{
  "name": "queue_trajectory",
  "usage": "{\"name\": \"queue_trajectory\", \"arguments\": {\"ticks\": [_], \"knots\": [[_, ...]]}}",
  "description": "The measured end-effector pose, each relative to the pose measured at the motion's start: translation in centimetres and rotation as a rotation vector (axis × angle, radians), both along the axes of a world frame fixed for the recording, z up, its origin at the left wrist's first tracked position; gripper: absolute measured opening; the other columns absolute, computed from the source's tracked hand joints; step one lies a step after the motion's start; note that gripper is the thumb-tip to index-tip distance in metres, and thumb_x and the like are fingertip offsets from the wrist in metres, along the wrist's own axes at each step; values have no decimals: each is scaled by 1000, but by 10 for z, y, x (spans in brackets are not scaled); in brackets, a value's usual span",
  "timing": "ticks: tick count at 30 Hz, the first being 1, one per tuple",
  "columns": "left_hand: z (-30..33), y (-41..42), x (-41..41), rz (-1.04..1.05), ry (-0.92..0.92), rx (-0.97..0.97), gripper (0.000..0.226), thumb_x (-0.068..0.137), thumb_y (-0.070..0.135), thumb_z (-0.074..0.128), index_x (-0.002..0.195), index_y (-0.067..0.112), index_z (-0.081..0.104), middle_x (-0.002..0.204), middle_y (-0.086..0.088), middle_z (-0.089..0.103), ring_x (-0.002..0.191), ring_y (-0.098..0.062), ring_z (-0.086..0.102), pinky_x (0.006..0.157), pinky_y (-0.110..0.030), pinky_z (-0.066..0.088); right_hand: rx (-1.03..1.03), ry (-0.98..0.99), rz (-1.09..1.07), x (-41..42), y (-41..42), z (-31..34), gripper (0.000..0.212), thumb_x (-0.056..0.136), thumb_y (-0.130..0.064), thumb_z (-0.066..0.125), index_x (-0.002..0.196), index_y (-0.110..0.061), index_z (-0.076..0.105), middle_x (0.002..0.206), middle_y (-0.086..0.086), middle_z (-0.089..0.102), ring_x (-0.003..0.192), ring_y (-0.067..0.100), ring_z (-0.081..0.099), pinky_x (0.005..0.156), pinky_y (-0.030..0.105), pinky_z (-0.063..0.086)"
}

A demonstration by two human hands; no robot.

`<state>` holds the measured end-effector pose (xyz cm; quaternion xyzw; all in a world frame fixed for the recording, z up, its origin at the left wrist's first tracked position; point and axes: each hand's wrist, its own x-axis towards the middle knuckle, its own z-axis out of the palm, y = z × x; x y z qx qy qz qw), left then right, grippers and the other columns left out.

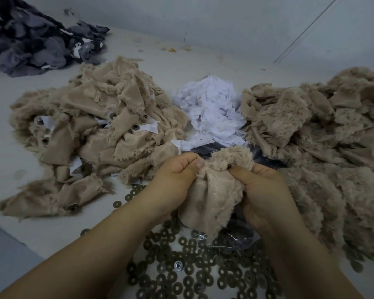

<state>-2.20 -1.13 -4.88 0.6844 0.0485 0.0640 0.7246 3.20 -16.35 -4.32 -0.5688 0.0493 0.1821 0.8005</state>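
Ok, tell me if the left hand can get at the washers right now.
Probably yes: the left hand pinches the fabric piece and must let go first, but the washers lie bare right by its wrist.

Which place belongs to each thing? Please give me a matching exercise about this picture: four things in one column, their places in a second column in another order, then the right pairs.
Things
1. dark grey fabric pile
2. white scraps
3. dark rings
4. beige plush piece

Places
A. gripped by the left hand and the right hand
B. far left on the table
C. scattered nearest the person, below the hands
D. between the left beige pile and the right beige pile

Pairs: 1-B, 2-D, 3-C, 4-A
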Motion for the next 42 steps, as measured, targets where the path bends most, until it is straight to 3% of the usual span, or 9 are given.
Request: {"name": "queue_trajectory", "arguments": {"ticks": [5,10,12,15,19,31,33,37,42], "knots": [[-1,3,-3,-25,-4,-56,40,98,37,51,80,2,56,80,-12,51,77,-26,43,72,-42,37,-16,15,8,1,1,1,17,90,6,62,99,-5,71,90,17,77,79,31,76,62,37,61],[2,5,-6,-133,-77,-6,36,88,53,60,63,27,53,57,12,50,53,-1,46,50,-15,41,-32,1,22,0,1,-1,18,89,5,63,101,-6,70,92,20,76,83,35,75,71,45,62],[2,11,-6,-210,-106,127,32,74,30,83,76,24,52,64,14,57,57,0,49,51,-15,41,-55,-3,23,1,1,-1,17,89,3,63,101,-7,70,92,20,76,83,36,75,74,49,61],[0,12,-4,-186,-172,316,42,68,6,87,87,19,52,76,22,59,68,7,52,61,-10,43,-61,-3,12,3,0,-3,17,89,3,63,102,-6,70,91,20,76,83,36,75,74,49,61],[3,6,-5,-132,-137,74,17,87,7,68,78,20,63,71,11,62,65,-4,57,59,-16,46,-72,-5,-1,4,0,-5,18,85,4,69,100,-6,70,88,18,76,78,33,75,68,43,61],[1,10,-3,-75,-16,-112,22,85,20,65,64,17,61,60,0,51,55,-10,47,53,-19,43,-104,-57,-14,4,1,-9,21,82,5,72,99,-8,70,85,15,77,78,33,75,70,44,62],[-1,16,-1,-6,8,47,32,89,12,67,58,18,62,53,4,50,49,-7,43,48,-18,39,-142,-98,-23,3,1,-10,22,84,4,72,101,-8,68,84,13,77,78,30,75,72,44,61],[2,36,2,-54,138,694,29,86,8,68,58,15,65,45,11,54,40,-2,46,43,-14,38,-280,-255,-51,2,-1,-11,22,86,-2,72,100,-18,68,84,7,78,78,25,76,76,48,62],[4,57,-5,-199,272,1267,14,74,27,79,72,23,66,67,10,59,64,-3,55,55,-19,45,-400,-372,-62,1,0,-11,33,84,-9,77,102,-31,61,83,3,78,75,22,76,73,51,62]]}}
